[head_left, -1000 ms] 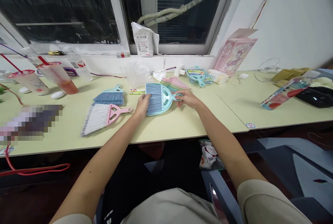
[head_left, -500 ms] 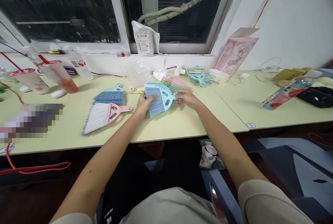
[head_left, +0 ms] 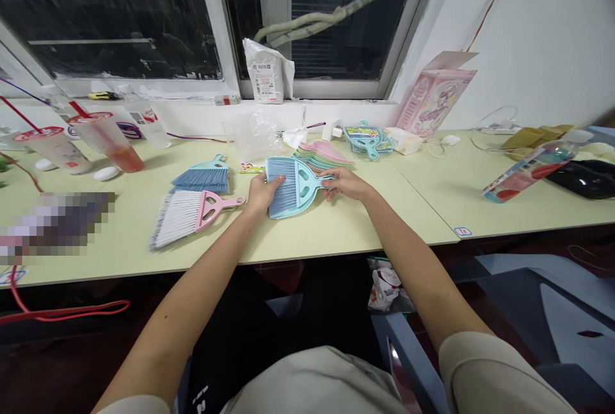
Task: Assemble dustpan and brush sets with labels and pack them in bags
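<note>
A small blue brush sits inside a light blue dustpan (head_left: pixel 296 186) on the pale green table (head_left: pixel 312 234). My left hand (head_left: pixel 260 197) grips the brush's bristle end on the left. My right hand (head_left: pixel 344 182) is closed on the handle end on the right. Just behind lies a stack of pink and green dustpans (head_left: pixel 323 152). To the left lie a loose blue brush (head_left: pixel 204 176) and a white brush with a pink handle (head_left: pixel 189 213).
Two plastic drink cups (head_left: pixel 103 138) with straws stand at the far left. A packaged blue set (head_left: pixel 366 138), a pink box (head_left: pixel 434 97) and a clear plastic bag (head_left: pixel 254 133) lie near the window wall. A red cord (head_left: pixel 62 311) hangs below the table edge. Blue chairs (head_left: pixel 538 311) stand at right.
The brush and dustpan were tilted up slightly half a second ago and now lie flatter on the table; both hands keep their hold and have barely shifted.
</note>
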The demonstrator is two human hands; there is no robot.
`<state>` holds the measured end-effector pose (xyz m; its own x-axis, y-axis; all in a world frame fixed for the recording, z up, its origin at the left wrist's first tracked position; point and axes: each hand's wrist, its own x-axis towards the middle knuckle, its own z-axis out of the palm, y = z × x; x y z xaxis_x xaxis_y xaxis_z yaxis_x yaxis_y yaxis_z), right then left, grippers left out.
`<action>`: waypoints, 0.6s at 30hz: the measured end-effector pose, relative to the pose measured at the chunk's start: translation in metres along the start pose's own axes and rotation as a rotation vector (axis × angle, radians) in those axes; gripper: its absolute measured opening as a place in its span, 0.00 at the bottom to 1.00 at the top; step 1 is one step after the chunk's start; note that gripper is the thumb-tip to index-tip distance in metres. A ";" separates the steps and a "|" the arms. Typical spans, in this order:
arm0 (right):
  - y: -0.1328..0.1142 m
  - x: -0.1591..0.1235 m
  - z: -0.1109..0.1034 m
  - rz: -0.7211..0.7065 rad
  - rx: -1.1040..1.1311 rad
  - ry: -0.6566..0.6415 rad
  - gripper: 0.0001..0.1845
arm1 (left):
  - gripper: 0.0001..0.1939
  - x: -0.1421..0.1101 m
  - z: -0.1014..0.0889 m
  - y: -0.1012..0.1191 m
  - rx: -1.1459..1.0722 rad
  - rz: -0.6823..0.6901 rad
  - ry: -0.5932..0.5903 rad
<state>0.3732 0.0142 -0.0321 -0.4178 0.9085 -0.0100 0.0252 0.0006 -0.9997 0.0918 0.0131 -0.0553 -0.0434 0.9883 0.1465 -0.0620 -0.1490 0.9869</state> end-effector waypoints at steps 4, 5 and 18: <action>0.004 0.003 -0.002 -0.002 -0.005 0.050 0.26 | 0.25 0.001 0.001 -0.002 0.023 0.020 0.009; 0.004 0.004 -0.002 -0.001 -0.009 0.059 0.25 | 0.24 0.002 0.002 -0.002 0.035 0.031 0.014; 0.001 0.006 0.010 0.015 -0.062 0.209 0.17 | 0.18 0.001 0.006 -0.002 0.084 0.073 0.042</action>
<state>0.3619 0.0154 -0.0332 -0.2195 0.9755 -0.0137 0.0887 0.0060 -0.9960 0.0974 0.0144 -0.0571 -0.0867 0.9723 0.2173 0.0270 -0.2157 0.9761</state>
